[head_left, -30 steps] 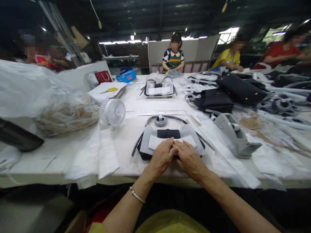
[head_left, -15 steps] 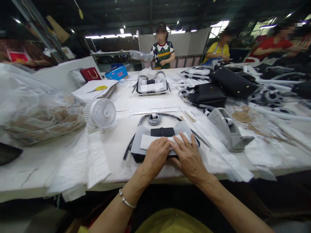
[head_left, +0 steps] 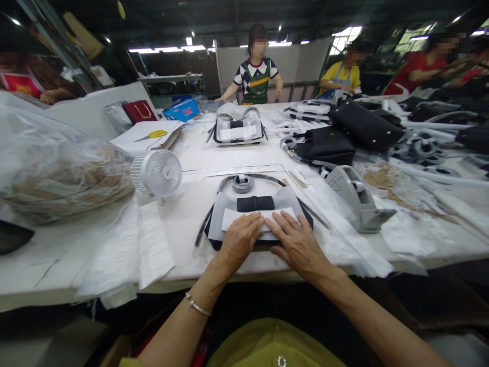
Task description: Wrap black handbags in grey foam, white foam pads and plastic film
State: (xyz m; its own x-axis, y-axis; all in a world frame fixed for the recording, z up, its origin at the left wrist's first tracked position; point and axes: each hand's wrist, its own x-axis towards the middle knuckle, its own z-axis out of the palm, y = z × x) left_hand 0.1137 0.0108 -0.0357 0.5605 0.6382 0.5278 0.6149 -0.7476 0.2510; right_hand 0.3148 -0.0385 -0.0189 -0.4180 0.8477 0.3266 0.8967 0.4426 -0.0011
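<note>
A black handbag [head_left: 214, 243] lies flat at the near side of the table, with pale tissue paper [head_left: 218, 214] over it. On the paper sits a folded white strip [head_left: 230, 220], and a black strap piece [head_left: 255, 204] shows just beyond. My left hand [head_left: 241, 238] rests on the strip's near edge, fingers stretched out. Beside it, my right hand [head_left: 292, 239] lies flat with fingers spread over the strip's right part. The fingertips of both hands almost meet at the middle. A wrapped coil of strap [head_left: 242, 183] is inside the bag's raised handle.
A small white fan [head_left: 157, 173] and a plastic bag of brown pieces [head_left: 69, 178] stand left. A grey tape dispenser [head_left: 357, 201] is at right, near black bags [head_left: 324, 146]. Yellow scissors [head_left: 156, 134] lie on papers. Across the table stands a co-worker [head_left: 256, 76].
My right hand's fingers have spread and flattened over the white strip, while my left hand has barely shifted. The co-worker across has turned and reached an arm down to the table.
</note>
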